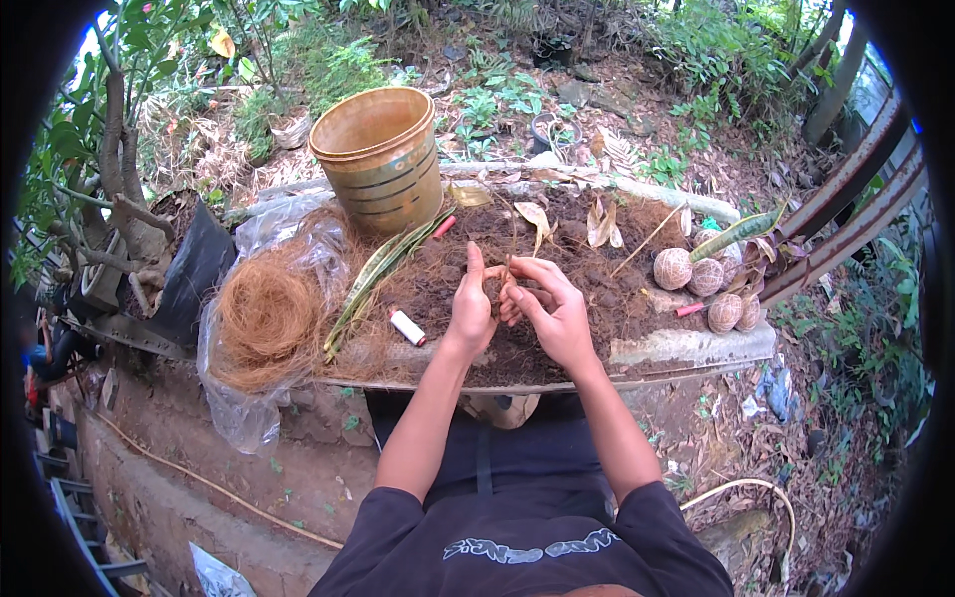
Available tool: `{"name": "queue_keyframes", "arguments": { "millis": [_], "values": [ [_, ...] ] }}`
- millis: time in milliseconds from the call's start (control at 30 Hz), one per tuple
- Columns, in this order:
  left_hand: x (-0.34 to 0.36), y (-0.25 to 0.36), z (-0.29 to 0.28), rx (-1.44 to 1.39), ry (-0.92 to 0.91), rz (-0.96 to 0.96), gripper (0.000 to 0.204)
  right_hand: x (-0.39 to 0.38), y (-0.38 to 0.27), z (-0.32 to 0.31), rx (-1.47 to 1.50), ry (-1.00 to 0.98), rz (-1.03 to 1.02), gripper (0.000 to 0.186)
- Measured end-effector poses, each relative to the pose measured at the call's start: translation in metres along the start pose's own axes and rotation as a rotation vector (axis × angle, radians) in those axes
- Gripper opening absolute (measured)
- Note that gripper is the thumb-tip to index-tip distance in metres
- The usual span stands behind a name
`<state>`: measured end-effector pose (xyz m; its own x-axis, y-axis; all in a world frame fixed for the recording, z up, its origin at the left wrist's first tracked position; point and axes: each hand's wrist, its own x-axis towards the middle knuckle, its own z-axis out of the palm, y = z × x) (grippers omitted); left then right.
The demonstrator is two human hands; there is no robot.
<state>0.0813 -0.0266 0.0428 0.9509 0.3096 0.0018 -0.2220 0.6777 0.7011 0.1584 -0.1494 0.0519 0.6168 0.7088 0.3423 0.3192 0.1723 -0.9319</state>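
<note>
My left hand (474,310) and my right hand (549,310) meet over dark soil (607,274), closed around a small brown bit of plant (505,274) with a thin upright stem; my fingers hide much of it. A white spool (407,325) lies just left of my left hand. Behind it are long striped leaves (363,289) and a red stick-like object (443,227). Dried leaves (602,227) are scattered on the soil, and a thin stick (647,244) rests to the right.
A rusty bucket (373,174) stands at the back left. Coconut fibre (257,328) sits on clear plastic (249,428). Several netted balls (672,269) and a leafy cutting (736,236) are at the right, near rusty metal bars (836,239). A hose (219,488) runs along the ground below.
</note>
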Motion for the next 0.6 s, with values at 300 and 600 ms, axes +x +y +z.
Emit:
{"name": "queue_keyframes", "arguments": {
  "millis": [300, 600],
  "values": [
    [0.001, 0.002, -0.005, 0.02, 0.119, 0.035, 0.059, 0.006, -0.009, 0.017, 0.18, 0.164, 0.046, 0.031],
    [-0.009, 0.017, -0.009, 0.15, 0.103, 0.111, 0.039, 0.004, 0.01, -0.027, -0.43, 0.219, 0.094, 0.025]
  ]
}}
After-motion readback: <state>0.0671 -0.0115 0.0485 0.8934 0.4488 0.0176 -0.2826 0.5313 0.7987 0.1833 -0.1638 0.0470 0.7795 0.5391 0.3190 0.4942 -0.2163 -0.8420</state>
